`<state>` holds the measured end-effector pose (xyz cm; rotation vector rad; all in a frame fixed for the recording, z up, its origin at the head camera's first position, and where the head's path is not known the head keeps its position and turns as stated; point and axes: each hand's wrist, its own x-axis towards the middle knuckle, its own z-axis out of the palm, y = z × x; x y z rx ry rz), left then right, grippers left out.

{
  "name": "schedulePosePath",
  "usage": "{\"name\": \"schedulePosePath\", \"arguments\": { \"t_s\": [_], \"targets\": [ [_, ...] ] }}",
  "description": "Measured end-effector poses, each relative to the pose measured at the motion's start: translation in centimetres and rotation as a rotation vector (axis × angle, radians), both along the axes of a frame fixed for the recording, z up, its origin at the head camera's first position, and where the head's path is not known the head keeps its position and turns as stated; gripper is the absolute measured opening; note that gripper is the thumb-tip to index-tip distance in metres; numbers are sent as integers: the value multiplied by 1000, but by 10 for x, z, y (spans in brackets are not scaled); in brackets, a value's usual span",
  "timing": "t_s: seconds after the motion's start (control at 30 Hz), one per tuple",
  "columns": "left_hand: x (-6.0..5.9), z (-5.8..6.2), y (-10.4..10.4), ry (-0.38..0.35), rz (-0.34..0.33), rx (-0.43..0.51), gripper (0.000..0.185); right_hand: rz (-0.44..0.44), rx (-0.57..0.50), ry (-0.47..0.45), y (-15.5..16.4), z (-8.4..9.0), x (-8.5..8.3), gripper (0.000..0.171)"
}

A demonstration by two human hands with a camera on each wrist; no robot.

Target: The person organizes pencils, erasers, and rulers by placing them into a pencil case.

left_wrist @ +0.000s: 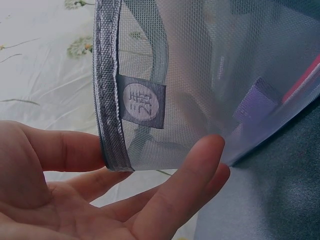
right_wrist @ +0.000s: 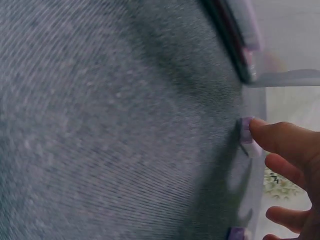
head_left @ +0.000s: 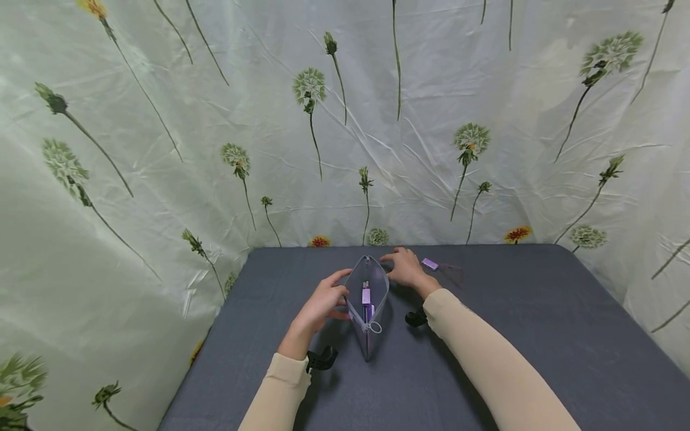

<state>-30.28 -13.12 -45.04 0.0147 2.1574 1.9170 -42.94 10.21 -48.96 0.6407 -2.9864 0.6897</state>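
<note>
A grey mesh zip pouch [head_left: 360,335] stands with its mouth gaping upward, a ring on its zip pull. My left hand [head_left: 322,302] grips its left side; the left wrist view shows the thumb and fingers [left_wrist: 187,175] about the edge beside a sewn label [left_wrist: 144,102]. Purple items [head_left: 366,296] lie inside the pouch. Just beyond the pouch's far right side is my right hand [head_left: 406,267]. In the right wrist view its thumb presses a small purple and whitish block [right_wrist: 246,131], seemingly pinched against the index finger, partly hidden.
Right of my right hand lies another purple block [head_left: 429,263], beside a dark see-through flat piece [head_left: 451,274]. The dark grey table [head_left: 517,335] ends at a flower-printed curtain [head_left: 420,149]. A black strap piece hangs at each wrist.
</note>
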Motion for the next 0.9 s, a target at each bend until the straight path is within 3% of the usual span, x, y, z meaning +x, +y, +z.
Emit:
{"name": "schedulePosePath", "arguments": {
  "t_s": [0.2, 0.9],
  "targets": [
    [0, 0, 0, 4, -8, 10, 58, -40, -7, -32, -1, -5, 0, 46],
    [1, 2, -1, 0, -9, 4, 59, -59, 0, 13, -5, -7, 4, 43]
  ]
}}
